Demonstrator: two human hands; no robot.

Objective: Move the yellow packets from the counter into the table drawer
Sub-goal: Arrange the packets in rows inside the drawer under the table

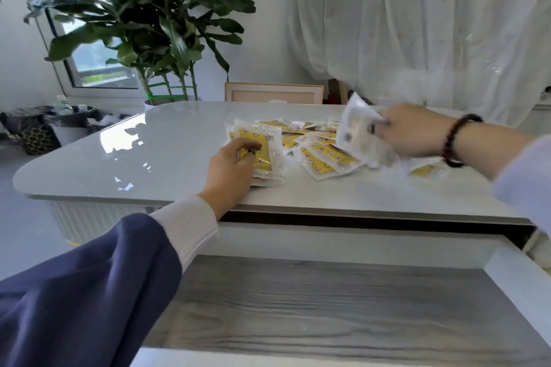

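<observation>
Here, the left hand [231, 168] is gripping a small stack of yellow packets [262, 155] at the near-left edge of the loose packet heap [313, 143] on the white counter [149, 152], while the right hand [414, 131] is pinching a blurred lifted packet [357, 131] just right of that heap, and the open drawer [328, 307] is lying in front of it.

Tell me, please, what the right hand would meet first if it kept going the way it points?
Probably the loose yellow packets spread on the counter; the right hand, gripping a blurred packet, points left over them, though its height is unclear.

Left hand [231, 168] on stacked yellow packets [262, 152], right hand [413, 131] gripping a blurred packet [357, 131], above open drawer [328, 307].
</observation>
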